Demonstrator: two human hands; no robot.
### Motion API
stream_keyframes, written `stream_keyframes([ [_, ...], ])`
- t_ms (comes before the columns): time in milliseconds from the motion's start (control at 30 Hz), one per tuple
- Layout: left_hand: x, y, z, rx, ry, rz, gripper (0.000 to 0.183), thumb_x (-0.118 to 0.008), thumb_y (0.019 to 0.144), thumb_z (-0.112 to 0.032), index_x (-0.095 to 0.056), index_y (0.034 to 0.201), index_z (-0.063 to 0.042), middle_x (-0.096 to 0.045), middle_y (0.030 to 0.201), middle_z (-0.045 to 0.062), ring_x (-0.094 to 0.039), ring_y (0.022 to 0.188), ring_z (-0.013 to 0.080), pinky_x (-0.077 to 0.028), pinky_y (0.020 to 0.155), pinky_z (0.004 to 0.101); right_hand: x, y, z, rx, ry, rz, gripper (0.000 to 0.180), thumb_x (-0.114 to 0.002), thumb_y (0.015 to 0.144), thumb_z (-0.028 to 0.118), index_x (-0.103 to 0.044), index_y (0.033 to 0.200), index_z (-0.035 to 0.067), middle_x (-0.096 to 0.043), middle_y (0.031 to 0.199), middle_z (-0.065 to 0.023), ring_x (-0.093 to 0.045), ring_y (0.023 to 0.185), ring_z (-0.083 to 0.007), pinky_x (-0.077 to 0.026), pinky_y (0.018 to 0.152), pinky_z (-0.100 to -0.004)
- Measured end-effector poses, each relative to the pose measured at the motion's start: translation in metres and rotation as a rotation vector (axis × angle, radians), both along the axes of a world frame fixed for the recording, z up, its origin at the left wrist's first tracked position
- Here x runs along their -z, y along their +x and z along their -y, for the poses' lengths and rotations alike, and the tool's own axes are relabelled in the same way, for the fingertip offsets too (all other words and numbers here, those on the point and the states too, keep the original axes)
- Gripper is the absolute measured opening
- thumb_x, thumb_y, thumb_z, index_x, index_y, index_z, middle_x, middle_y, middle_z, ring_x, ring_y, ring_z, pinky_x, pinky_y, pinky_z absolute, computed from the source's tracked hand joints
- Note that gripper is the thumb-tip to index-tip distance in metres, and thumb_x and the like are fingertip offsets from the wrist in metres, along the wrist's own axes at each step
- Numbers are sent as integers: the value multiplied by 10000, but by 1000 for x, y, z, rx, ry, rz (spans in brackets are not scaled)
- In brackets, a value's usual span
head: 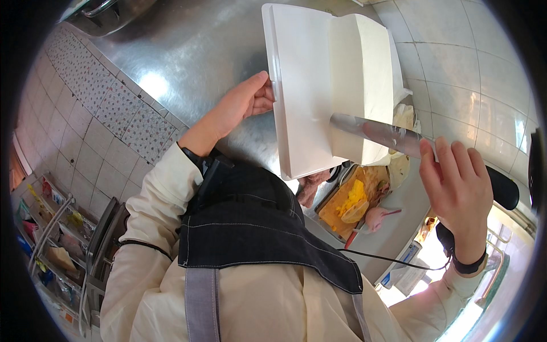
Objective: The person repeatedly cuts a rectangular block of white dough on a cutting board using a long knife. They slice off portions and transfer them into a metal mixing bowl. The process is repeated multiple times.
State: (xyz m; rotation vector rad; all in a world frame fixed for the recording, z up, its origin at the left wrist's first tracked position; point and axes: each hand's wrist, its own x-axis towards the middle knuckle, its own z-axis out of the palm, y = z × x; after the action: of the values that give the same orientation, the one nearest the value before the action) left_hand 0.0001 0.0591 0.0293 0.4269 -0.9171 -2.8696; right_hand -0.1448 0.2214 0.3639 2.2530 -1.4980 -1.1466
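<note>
A large off-white block of food (351, 85) lies along the right side of a white rectangular tray (299, 85) on the steel counter. What the block is made of, I cannot tell. My left hand (248, 96) holds the tray's left rim, fingers curled at its edge. My right hand (457, 184) grips a wide-bladed kitchen knife (380, 133) near the blade's heel, and the black handle sticks out beyond the hand. The blade lies across the near part of the block, its tip by the block's left edge. Smears mark the blade.
A wooden cutting board (329, 205) with chopped yellow food (354, 194) lies nearer me, beside a small pink item (376, 219) and a brown cloth (314, 188). A metal pot (107, 17) stands far left on the steel counter (196, 47). White wall tiles (448, 68) border the right.
</note>
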Motion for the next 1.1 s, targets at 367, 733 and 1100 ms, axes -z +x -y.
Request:
stream_keyframes([
  [367,1,-2,3,-12,-7,-30,385,-339,1059,-397,-522,1168,-76,-644,1037,39,-636,958,140,-493,909,297,1,8,-13,-12,-17,5,290,-672,709,-2,-641,997,-23,-610,972,-139,-585,783,-255,-473,659,-343],
  [733,-1,-3,16,-13,-22,6,399,-350,1050,-413,-525,1157,-70,-641,994,52,-641,926,158,-501,894,313,-20,33,-45,369,45,348,392,-637,570,36,-672,959,17,-615,907,-108,-580,733,-257,-444,619,-340],
  [1100,71,34,4,27,645,-262,677,-284,1027,-517,-377,1439,12,-506,1403,186,-504,1288,304,-379,1100,441,-23,-19,-195,713,-962,684,165,-589,852,-48,-663,997,-77,-644,918,-158,-599,768,-234,-484,703,-308],
])
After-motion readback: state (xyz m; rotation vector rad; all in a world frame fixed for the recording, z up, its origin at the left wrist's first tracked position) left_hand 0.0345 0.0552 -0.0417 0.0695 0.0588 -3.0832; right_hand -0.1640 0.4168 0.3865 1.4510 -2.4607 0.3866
